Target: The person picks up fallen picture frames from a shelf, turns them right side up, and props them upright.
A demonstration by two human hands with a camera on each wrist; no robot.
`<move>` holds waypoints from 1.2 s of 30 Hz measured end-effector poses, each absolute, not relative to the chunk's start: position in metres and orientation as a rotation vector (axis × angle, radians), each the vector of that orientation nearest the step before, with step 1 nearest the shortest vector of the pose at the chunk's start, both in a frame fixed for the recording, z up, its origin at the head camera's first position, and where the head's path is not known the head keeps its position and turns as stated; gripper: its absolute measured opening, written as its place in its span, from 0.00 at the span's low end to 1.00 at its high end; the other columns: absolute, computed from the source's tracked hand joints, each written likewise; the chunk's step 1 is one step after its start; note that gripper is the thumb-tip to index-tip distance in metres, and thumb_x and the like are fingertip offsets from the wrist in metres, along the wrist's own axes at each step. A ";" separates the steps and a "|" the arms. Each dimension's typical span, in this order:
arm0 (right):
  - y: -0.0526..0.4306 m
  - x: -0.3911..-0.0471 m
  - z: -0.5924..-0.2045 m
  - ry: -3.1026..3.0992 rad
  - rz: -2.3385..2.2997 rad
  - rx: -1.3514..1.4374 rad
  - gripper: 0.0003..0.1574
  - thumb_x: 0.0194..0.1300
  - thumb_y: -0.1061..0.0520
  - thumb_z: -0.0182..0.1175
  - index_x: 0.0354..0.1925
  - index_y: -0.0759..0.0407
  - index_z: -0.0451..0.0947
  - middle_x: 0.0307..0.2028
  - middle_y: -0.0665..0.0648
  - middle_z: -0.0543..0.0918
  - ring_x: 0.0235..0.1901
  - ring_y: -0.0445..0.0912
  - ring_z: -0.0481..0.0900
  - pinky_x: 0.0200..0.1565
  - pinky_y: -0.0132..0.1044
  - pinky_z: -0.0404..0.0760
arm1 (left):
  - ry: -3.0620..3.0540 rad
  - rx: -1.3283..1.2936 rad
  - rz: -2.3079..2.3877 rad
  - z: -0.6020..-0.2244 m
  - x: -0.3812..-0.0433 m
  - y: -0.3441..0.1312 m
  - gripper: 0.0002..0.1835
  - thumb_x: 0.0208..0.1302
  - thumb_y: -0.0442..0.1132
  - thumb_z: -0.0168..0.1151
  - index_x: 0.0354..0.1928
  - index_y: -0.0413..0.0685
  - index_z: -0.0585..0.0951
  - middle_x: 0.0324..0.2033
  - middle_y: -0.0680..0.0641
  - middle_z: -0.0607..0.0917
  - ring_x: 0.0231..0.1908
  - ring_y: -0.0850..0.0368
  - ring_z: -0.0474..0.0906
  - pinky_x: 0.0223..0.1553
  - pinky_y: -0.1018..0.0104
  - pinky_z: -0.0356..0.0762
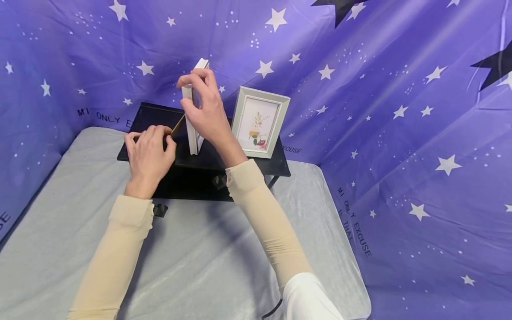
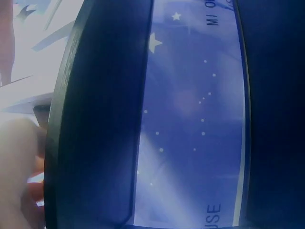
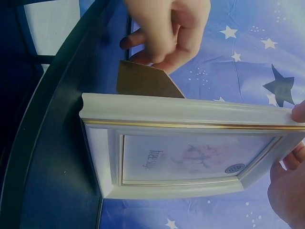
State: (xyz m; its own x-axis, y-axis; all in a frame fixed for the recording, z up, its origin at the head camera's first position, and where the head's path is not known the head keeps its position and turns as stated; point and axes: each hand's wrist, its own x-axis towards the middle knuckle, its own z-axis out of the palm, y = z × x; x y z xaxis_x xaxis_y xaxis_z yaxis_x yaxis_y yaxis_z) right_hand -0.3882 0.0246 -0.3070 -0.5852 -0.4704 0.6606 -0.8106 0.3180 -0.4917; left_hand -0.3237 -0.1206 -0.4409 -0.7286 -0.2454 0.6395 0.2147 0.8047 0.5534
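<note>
On a black two-tier shelf (image 1: 160, 116) a white picture frame (image 3: 190, 109) stands upright, edge-on in the head view. My right hand (image 1: 206, 104) grips its top part, thumb on the near side and fingers over the far side. Behind the frame, a brown stand leg (image 3: 145, 80) sticks out at an angle. My left hand (image 1: 150, 151) has its thumb and bent fingers at the outer end of that leg, pinching it. Gold lines and a floral print with lettering show on the frame's front in the right wrist view. Only blurred fingers (image 2: 33, 191) appear in the left wrist view.
A second, pale grey-green picture frame (image 1: 261, 122) with a plant print stands on the shelf's right side. Grey cloth (image 1: 192, 262) covers the table. Behind hangs a purple star-patterned curtain (image 1: 360, 111). A small black piece (image 1: 160, 210) is by the left cuff.
</note>
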 end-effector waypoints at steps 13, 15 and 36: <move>0.017 -0.391 -0.311 -2.180 1.172 1.169 0.14 0.71 0.67 0.58 0.50 0.57 0.84 0.62 0.56 0.71 0.69 0.35 0.64 0.71 0.25 0.63 | -2.236 0.098 -0.770 -0.434 -0.327 -0.133 0.10 0.80 0.38 0.60 0.48 0.37 0.85 0.44 0.34 0.88 0.44 0.31 0.82 0.64 0.36 0.58; 0.015 -0.391 -0.311 -2.179 1.173 1.182 0.14 0.70 0.67 0.58 0.50 0.57 0.84 0.62 0.56 0.71 0.69 0.35 0.65 0.72 0.25 0.62 | -2.228 0.112 -0.771 -0.434 -0.327 -0.137 0.11 0.80 0.38 0.60 0.49 0.37 0.85 0.44 0.33 0.88 0.45 0.31 0.82 0.64 0.36 0.59; -0.002 -0.386 -0.315 -2.246 1.083 1.256 0.25 0.73 0.67 0.56 0.64 0.56 0.84 0.69 0.57 0.72 0.73 0.35 0.65 0.72 0.22 0.62 | -2.274 0.214 -0.794 -0.435 -0.328 -0.144 0.13 0.82 0.40 0.57 0.52 0.39 0.86 0.48 0.33 0.87 0.48 0.29 0.82 0.56 0.37 0.63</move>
State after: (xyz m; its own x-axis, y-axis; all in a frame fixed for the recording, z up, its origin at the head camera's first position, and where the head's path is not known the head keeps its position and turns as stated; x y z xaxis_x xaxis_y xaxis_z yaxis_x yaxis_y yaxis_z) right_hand -0.3864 -0.0023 -0.3147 -0.5472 -0.5688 0.6140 -0.8346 0.3157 -0.4514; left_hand -0.3284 -0.1439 -0.4347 -0.7361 -0.3629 0.5714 0.0718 0.7975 0.5990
